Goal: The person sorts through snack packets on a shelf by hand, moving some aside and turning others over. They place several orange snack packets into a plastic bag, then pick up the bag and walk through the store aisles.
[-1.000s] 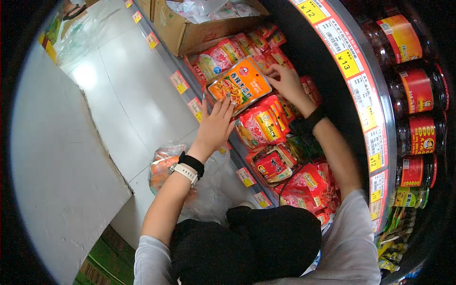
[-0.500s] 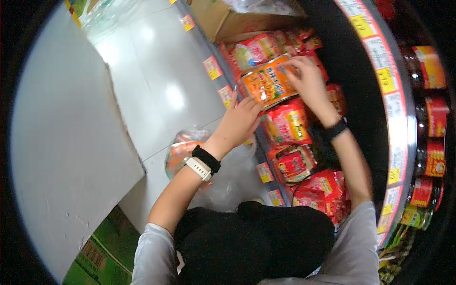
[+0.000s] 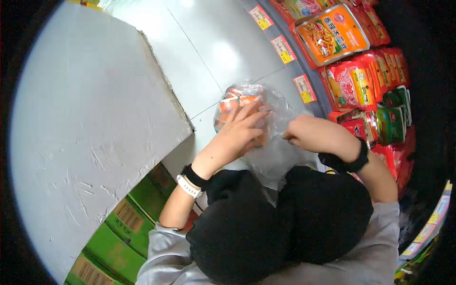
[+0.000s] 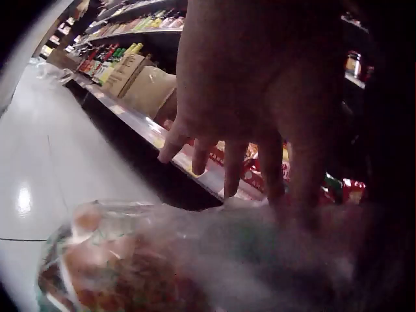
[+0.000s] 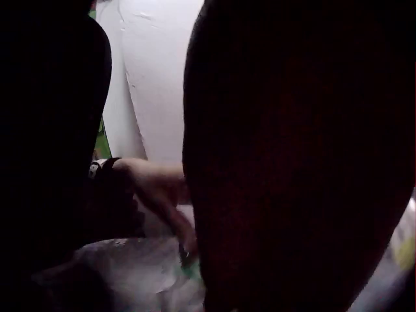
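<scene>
In the head view a clear plastic bag (image 3: 273, 159) with orange-coloured packs (image 3: 244, 100) in it lies on the floor, close in front of the person's knees. My left hand (image 3: 237, 135) is over the packs with its fingers spread. In the left wrist view these fingers (image 4: 231, 169) reach down, straight and apart, at the bag's crinkled film (image 4: 214, 227). My right hand (image 3: 325, 137) is at the bag's right side, fingers curled, pinching the film. The right wrist view is mostly dark. An orange pouch (image 3: 332, 35) lies on the low shelf, away from both hands.
Red packs (image 3: 349, 85) and green packs (image 3: 392, 124) fill the low shelf on the right, behind a rail with price tags (image 3: 304, 89). At left stands a scuffed white panel (image 3: 95, 104), with green boxes (image 3: 114, 242) below it. Cardboard boxes (image 4: 146, 91) stand farther along the shelf.
Both hands have left the orange pouch on the shelf and moved down to the plastic bag on the floor. The head view has turned left, so the shelf sits farther right.
</scene>
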Available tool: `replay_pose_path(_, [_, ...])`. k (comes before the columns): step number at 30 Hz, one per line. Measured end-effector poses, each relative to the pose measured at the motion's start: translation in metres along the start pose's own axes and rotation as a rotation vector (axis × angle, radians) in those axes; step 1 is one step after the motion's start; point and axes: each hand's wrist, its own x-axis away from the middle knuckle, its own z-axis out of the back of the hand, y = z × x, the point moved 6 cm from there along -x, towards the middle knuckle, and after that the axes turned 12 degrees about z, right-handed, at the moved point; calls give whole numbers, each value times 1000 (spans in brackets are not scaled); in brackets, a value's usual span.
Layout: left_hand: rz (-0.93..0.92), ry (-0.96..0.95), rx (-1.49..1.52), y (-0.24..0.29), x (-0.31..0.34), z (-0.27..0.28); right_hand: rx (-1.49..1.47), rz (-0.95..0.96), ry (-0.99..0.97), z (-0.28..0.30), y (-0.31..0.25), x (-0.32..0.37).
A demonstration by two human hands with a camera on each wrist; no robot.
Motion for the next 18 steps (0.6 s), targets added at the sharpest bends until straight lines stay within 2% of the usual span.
replay_pose_path(2, [72, -7, -62, -9, 7, 7, -84, -12, -16, -22, 3, -17])
replay_pose_path(3, [78, 51, 95, -16, 9, 17, -148, -19, -48, -32, 4, -21])
replay_pose_path(4, [64, 41, 91, -16, 14, 22, -154, -27, -34, -38, 4, -20])
replay_pose_path(5, [156, 37, 98, -18, 20, 29, -156, -18, 141, -37, 1, -18])
replay_pose_path(6, [252, 38, 107, -21, 25, 32, -157, -14, 227, -37, 4, -18])
replay_pose_path(7, [241, 60, 228, -16, 27, 32, -158, -9, 312, -38, 6, -18])
replay_pose_path(8, [242, 57, 230, -11, 25, 27, -114, 113, 484, -29, 7, -20])
replay_pose_path(9, [157, 117, 239, 0, 21, 24, -63, 237, 655, -15, 2, -17])
replay_pose_path(10, [71, 178, 250, 11, 19, 21, -60, 236, 651, -10, 2, -15])
replay_pose_path(11, [71, 185, 256, 15, 16, 12, -136, 148, 652, 4, -1, -11])
replay_pose_path(13, [-6, 56, 238, 24, 12, -14, -164, -55, 574, 20, 9, -6])
replay_pose_path(14, [-2, 65, 241, 26, 10, -20, -158, -51, 566, 25, 9, -4])
replay_pose_path(16, [255, -81, -157, 10, 6, -41, 21, 165, 725, 42, -3, 4])
replay_pose_path(17, [250, -80, -159, 7, 6, -43, 24, 163, 728, 43, -1, 9])
replay_pose_path(18, [247, 13, -143, 2, 8, -39, 54, 145, 655, 40, 2, 11])
